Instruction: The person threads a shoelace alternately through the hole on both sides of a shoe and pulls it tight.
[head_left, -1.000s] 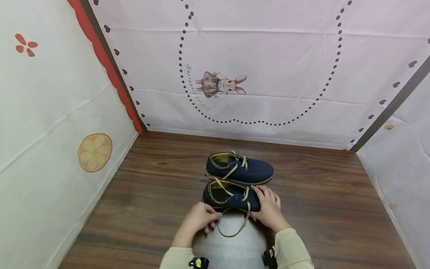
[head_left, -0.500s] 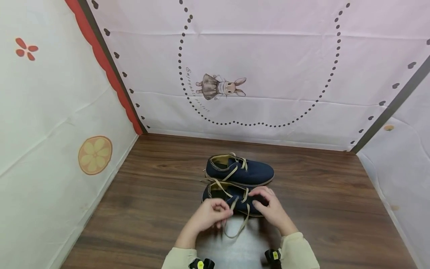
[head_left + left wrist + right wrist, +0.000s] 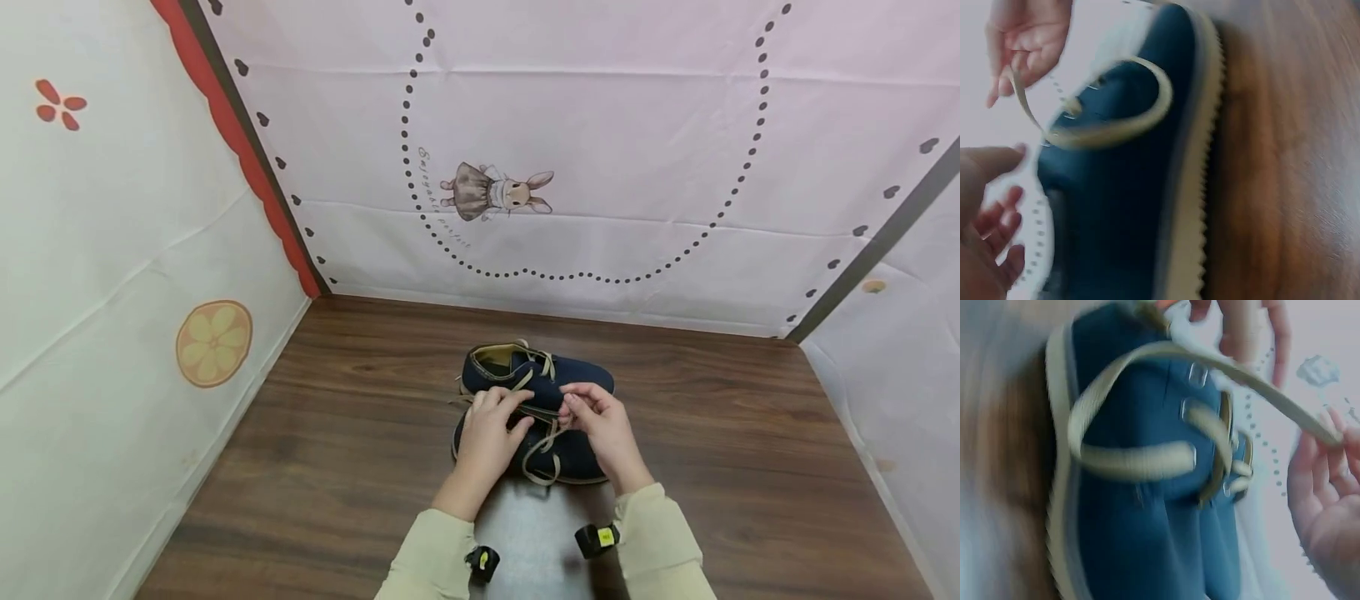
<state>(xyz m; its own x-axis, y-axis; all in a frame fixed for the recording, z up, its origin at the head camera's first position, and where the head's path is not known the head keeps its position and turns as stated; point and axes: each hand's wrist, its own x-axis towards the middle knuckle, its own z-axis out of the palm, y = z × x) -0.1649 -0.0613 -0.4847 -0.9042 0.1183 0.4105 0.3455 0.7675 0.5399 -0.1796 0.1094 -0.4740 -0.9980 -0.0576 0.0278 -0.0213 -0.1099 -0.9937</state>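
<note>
A navy lace-up shoe [image 3: 581,457] with a pale sole lies sideways nearest the person, toe to the right. Its mate, a second navy shoe [image 3: 583,375], lies just behind it. Thumb and fingers of my right hand [image 3: 611,433] pinch the end of the near shoe's flat beige shoelace [image 3: 1135,464], which loops from an eyelet across the shoe's side. Over the heel end of the near shoe is my left hand [image 3: 482,446], its thumb and fingers apart with nothing between them; it covers part of the shoe opening. Both wrist views are partly blurred.
The shoes stand on a dark wood-grain surface [image 3: 360,400]. Behind rises a pale printed sheet [image 3: 600,150], with more sheeting [image 3: 97,250] at the left side. A whitish patch [image 3: 525,533] lies between the forearms. Black wrist cameras [image 3: 597,540] sit at the sleeves.
The right hand has left the shoe's toe and risen inward, now pinching the lace. The left hand, which had the lace end half a second ago, has let go and moved up over the heel.
</note>
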